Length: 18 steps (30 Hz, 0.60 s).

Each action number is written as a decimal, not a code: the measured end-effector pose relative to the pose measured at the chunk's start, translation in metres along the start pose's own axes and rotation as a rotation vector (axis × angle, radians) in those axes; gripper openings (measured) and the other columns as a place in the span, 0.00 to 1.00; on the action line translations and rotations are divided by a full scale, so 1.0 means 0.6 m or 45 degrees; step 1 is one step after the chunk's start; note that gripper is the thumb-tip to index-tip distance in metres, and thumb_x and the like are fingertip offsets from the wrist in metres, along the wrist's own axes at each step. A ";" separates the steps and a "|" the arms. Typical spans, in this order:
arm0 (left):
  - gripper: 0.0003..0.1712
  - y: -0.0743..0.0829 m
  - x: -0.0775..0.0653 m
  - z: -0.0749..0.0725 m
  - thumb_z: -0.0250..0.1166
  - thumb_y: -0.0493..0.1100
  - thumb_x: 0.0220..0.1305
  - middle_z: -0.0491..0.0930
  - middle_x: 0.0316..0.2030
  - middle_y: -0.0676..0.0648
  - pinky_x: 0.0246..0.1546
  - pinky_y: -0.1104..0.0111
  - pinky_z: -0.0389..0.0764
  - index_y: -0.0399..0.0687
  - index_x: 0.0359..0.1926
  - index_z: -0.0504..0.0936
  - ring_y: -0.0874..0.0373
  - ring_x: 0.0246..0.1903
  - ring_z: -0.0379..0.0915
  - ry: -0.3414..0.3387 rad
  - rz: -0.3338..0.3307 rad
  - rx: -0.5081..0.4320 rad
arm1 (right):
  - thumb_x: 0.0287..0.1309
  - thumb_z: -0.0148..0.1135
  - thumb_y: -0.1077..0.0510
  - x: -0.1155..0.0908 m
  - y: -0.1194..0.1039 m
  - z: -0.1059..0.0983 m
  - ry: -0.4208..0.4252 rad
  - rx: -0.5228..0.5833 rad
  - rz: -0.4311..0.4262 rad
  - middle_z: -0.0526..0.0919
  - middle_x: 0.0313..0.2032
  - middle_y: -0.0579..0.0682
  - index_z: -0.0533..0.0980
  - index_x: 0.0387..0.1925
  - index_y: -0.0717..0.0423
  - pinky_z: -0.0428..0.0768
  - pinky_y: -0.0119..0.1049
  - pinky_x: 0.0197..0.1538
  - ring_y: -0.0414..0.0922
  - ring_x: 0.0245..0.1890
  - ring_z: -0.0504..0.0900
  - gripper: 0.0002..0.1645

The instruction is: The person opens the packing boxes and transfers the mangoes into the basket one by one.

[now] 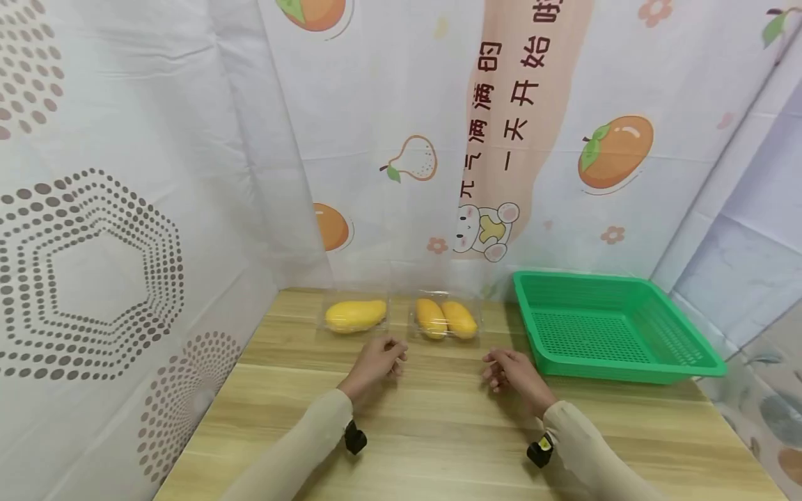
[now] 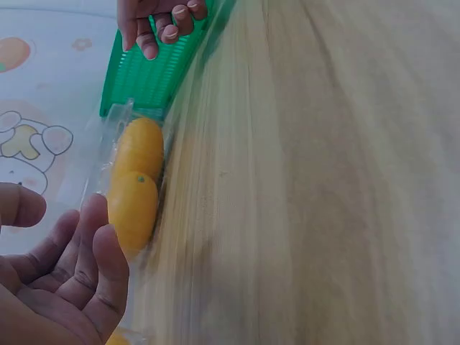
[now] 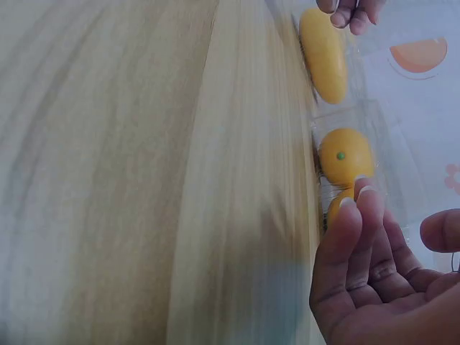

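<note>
My left hand (image 1: 378, 362) hovers over the table with loosely bent fingers, holding nothing. It is nearest to a clear plastic box with one long yellow mango (image 1: 355, 316) inside. My right hand (image 1: 514, 372), also holding nothing, has relaxed fingers and lies left of the green basket (image 1: 626, 369). Between and beyond the hands sits a second clear box (image 1: 446, 335) with two orange-yellow mangoes (image 1: 459, 319) side by side. In the right wrist view, the fingers (image 3: 370, 215) overlap one of these mangoes (image 3: 345, 154).
The shallow mesh basket stands at the table's back right, close to the curtain. Printed curtains (image 1: 401, 209) rise behind and on the left of the wooden table (image 1: 432, 431). Both fruit boxes sit along the back edge.
</note>
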State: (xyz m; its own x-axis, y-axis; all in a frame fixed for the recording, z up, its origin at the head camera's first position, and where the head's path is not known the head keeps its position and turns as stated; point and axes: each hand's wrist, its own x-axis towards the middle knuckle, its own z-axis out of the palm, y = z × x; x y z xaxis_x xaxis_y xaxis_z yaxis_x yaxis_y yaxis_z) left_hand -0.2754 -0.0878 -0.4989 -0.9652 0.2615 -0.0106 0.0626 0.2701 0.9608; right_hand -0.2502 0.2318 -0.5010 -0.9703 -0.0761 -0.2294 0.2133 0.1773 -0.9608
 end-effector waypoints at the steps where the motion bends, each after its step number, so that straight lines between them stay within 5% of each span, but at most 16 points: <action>1: 0.20 -0.001 0.004 0.001 0.57 0.46 0.79 0.84 0.39 0.38 0.30 0.60 0.84 0.29 0.51 0.79 0.46 0.28 0.82 0.003 0.004 -0.005 | 0.81 0.46 0.48 0.003 0.002 0.002 0.004 0.001 -0.001 0.84 0.33 0.59 0.74 0.54 0.71 0.81 0.37 0.31 0.44 0.25 0.78 0.27; 8: 0.23 -0.006 0.031 0.008 0.56 0.49 0.80 0.82 0.44 0.34 0.31 0.62 0.84 0.29 0.51 0.77 0.47 0.30 0.81 0.002 -0.056 -0.068 | 0.82 0.44 0.51 0.023 0.001 0.005 -0.010 0.035 -0.010 0.84 0.33 0.59 0.73 0.56 0.73 0.80 0.36 0.31 0.44 0.25 0.77 0.26; 18: 0.24 -0.012 0.058 0.032 0.53 0.51 0.81 0.82 0.38 0.35 0.25 0.64 0.84 0.29 0.49 0.77 0.53 0.23 0.77 0.047 -0.074 -0.038 | 0.81 0.43 0.52 0.050 0.001 0.002 -0.005 0.109 0.029 0.83 0.34 0.59 0.69 0.57 0.74 0.82 0.36 0.32 0.43 0.26 0.78 0.26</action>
State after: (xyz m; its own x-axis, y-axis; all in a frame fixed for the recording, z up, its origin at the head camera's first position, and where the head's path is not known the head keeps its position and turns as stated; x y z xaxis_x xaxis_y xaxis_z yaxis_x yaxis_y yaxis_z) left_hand -0.3045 -0.0632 -0.5115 -0.9756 0.2119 -0.0572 -0.0011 0.2561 0.9666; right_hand -0.2793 0.2283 -0.5085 -0.9646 -0.0772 -0.2521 0.2447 0.0943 -0.9650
